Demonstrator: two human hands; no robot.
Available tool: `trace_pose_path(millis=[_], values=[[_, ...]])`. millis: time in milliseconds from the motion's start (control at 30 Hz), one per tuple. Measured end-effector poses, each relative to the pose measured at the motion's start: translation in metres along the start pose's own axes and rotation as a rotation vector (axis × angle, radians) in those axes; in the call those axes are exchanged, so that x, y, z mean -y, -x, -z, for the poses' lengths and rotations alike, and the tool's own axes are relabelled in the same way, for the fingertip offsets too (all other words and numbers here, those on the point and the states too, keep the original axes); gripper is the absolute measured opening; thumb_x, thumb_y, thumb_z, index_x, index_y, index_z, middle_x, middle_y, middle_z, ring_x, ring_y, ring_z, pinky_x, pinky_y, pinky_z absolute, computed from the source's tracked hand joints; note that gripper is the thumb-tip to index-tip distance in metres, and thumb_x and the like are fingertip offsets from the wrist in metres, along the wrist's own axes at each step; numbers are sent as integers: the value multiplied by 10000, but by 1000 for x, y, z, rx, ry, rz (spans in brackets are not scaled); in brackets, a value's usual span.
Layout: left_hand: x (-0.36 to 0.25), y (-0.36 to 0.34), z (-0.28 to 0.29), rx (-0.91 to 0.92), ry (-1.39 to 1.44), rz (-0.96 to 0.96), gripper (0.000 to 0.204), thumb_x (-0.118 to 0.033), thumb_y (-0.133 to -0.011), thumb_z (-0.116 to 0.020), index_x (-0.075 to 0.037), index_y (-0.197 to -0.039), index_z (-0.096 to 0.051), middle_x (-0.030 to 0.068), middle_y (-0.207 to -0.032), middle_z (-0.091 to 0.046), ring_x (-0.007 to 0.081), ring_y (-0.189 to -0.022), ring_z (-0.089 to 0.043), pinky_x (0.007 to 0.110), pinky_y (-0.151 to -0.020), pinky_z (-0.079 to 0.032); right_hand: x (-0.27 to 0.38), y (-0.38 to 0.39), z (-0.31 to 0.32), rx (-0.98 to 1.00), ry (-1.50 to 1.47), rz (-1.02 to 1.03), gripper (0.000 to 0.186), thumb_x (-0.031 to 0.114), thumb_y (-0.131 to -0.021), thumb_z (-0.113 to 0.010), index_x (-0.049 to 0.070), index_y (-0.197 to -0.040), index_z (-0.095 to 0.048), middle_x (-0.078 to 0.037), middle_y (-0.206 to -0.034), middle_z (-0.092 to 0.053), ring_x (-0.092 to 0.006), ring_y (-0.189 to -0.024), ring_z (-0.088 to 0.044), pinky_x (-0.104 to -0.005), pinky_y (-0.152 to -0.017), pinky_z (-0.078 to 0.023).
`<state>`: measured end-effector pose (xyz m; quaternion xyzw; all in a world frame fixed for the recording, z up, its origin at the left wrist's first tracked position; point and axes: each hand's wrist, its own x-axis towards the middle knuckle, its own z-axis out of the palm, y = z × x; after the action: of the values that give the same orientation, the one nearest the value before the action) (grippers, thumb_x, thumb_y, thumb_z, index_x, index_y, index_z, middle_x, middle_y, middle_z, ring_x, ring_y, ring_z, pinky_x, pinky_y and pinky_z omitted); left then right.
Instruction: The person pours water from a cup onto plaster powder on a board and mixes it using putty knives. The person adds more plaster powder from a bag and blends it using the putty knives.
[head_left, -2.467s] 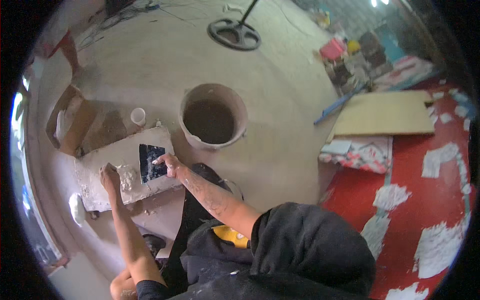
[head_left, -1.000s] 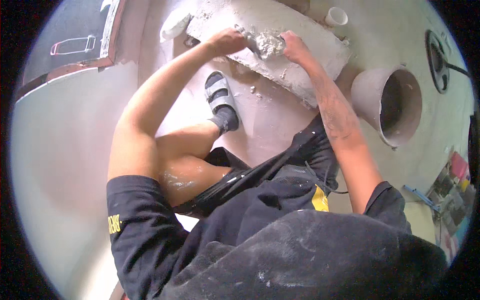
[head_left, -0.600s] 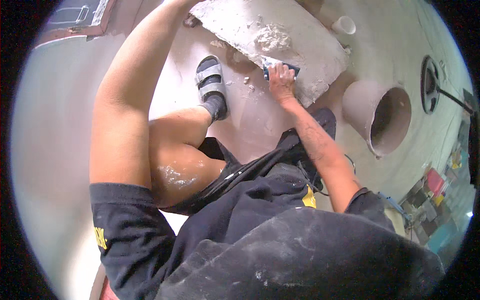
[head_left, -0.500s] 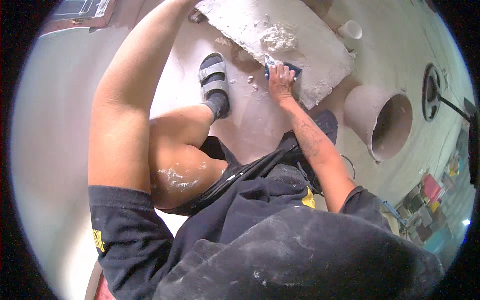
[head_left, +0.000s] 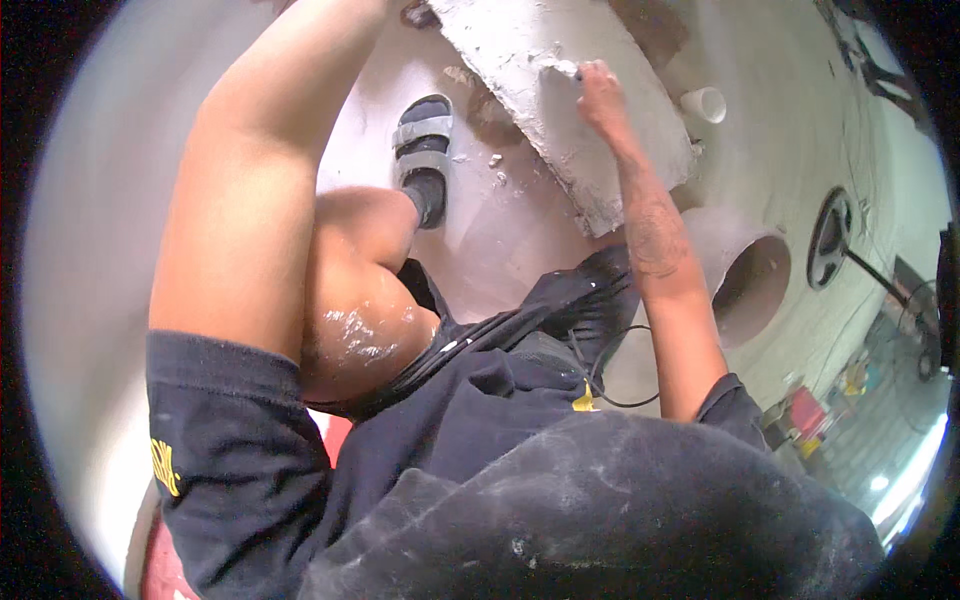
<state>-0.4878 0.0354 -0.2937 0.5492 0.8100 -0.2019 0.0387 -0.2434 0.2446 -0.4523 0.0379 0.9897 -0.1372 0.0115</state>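
Note:
My right hand (head_left: 601, 98) is closed on a putty knife (head_left: 569, 70), largely hidden by fingers and white paste, over the upper part of a plaster-coated white board (head_left: 625, 150) lying on the floor. Some wet white paste sits at the blade. My left forearm (head_left: 290, 65) reaches out past the top edge, its hand out of view. Right of the board stands a small white cup (head_left: 708, 104). Beside my right forearm is a large pale bucket (head_left: 752, 282), partly hidden by it.
My sandalled left foot (head_left: 425, 152) rests below the board, among plaster crumbs. At the right are a round black stand base (head_left: 828, 240) with a pole, cables along the floor and piled red and yellow items (head_left: 805, 410). A pale wall or panel (head_left: 90, 280) curves along the left.
Since half a second ago my right hand has moved up the board with the knife, and the lumpy paste heap there looks much reduced. The view has shifted, with the stand lower in it.

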Motion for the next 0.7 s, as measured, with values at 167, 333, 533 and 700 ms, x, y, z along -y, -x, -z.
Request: trace_pose_path(millis=[167,333,533,700], values=[[8,-7,-15,-87,12,86,129,-72,-577,-714,-67,-703,-685,107,-788,-678,233,-765,-658,329,-672,-532,-15,-16,17,-16,14,30,269,32,-693,-593,53,-958,-550,-135,-1002,-543,-342,-951,-549,-436,-794,-468],[13,-13,-28,-99,20,59,90,-92,-610,-689,-74,-698,-684,104,-778,-675,227,-749,-655,328,-657,-529,1,16,-18,-35,113,78,243,14,-717,-548,63,-953,-579,-131,-982,-572,-328,-947,-553,-430,-804,-459],[14,-11,-36,-116,19,67,78,-101,-622,-676,-76,-696,-684,101,-773,-674,226,-742,-653,327,-652,-527,-30,0,-7,-171,35,218,247,19,-743,-511,68,-969,-599,-135,-968,-595,-314,-958,-562,-444,-807,-466],[2,-35,-23,-185,47,36,71,-108,-633,-666,-78,-695,-683,98,-768,-674,224,-736,-652,325,-648,-525,-74,21,-42,-245,130,56,163,76,-763,-498,62,-849,-636,-147,-813,-607,-338,-804,-595,-431,-739,-484]])
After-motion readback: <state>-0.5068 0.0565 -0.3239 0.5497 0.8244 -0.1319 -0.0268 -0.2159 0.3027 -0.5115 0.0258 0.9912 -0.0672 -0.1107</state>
